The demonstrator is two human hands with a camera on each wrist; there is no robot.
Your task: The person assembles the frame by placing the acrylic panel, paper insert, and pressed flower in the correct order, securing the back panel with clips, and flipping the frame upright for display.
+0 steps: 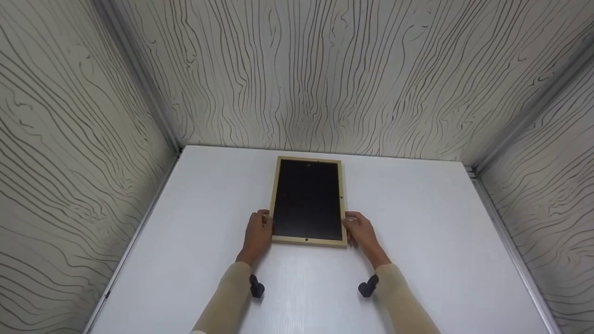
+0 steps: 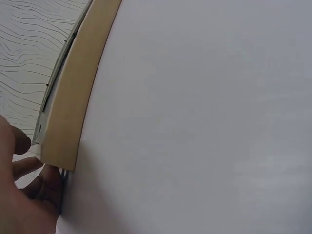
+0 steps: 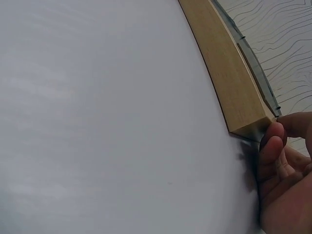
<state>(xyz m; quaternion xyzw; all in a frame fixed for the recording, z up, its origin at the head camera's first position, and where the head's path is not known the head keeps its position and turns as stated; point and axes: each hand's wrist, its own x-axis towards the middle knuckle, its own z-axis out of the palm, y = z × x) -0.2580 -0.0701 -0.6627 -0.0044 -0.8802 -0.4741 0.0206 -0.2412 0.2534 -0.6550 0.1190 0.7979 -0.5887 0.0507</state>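
Note:
A wooden picture frame [image 1: 307,199] with a black panel and a pale border lies upright-oriented on the white table in the head view. Small dark dots mark its border. My left hand [image 1: 258,234] holds its left side near the bottom corner, and my right hand [image 1: 364,234] holds the right side at about the same height. In the left wrist view, the fingers of the left hand [image 2: 24,187] meet the end of the wooden edge [image 2: 75,87]. The right wrist view has the thumb and fingers of the right hand [image 3: 287,170] pinching the corner of the wooden edge [image 3: 224,68].
The white table [image 1: 431,232] extends around the frame. Behind it rises a wall [image 1: 301,79] with a wood-grain line pattern, and similar panels stand on the left and right. Metal rails [image 1: 134,241] run along the table's sides. A dark wrist device [image 1: 256,286] sits at each sleeve.

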